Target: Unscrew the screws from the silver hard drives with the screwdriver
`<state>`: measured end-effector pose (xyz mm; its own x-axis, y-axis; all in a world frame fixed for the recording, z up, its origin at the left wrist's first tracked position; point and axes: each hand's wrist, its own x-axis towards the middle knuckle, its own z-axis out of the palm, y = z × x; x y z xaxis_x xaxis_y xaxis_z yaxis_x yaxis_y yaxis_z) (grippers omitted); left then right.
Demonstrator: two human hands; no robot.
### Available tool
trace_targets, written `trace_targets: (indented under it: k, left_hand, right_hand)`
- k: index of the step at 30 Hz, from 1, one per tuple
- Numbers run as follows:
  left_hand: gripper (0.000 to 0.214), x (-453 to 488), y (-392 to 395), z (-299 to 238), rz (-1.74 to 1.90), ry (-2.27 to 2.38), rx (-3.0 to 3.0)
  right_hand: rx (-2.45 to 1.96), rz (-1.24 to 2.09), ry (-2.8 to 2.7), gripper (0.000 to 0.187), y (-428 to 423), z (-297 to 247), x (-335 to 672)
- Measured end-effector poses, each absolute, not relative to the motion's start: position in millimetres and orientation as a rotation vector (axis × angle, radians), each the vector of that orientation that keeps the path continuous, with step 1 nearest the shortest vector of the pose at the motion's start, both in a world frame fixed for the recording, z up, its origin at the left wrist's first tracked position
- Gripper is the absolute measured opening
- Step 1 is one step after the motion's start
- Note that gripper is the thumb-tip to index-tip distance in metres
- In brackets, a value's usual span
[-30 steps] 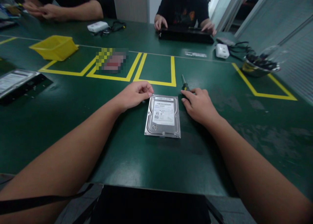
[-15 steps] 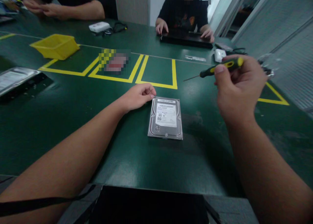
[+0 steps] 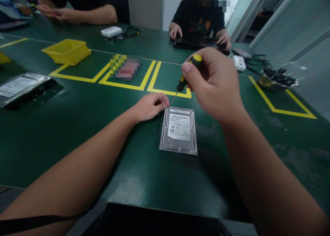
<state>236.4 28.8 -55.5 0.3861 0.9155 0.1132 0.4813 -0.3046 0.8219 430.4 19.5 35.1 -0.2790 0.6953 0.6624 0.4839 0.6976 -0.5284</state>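
Well inside table edge (image 3: pixel 154 207) lies a hard drive (image 3: pixel 179 131).

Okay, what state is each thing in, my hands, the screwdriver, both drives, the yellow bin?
Near drive: flat, label up
Screwdriver: tilted, tip down near that drive's far left corner
Right hand: closed around the screwdriver
Left hand: curled at the same corner, hold unclear
Left-side drive: label up
Yellow bin: upright, open-topped

The white label (image 3: pixel 183 128) on the hard drive (image 3: pixel 179 145) is showing a barcode (image 3: pixel 179 117) and square codes (image 3: pixel 172 130); its lettering (image 3: pixel 177 134) is looking illegible.
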Motion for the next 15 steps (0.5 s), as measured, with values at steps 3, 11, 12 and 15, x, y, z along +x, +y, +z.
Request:
trace_targets:
  k: [3,11,12,15]
  left_hand:
    - [0.008,237,28,-54,0.774,1.203,1.949]
    - [0.007,239,28,-52,0.772,1.222,1.933]
    - [0.006,239,28,-52,0.776,1.222,1.93]
    - [0.006,239,28,-52,0.78,1.217,1.921]
  right_hand:
    - [-0.889,0.297,-1.958,0.015,27,23,429]
    - [-0.846,0.346,-1.939,0.019,34,11,433]
    - [-0.848,0.356,-1.938,0.02,34,12,433]
    - [-0.852,0.38,-1.937,0.023,35,12,433]
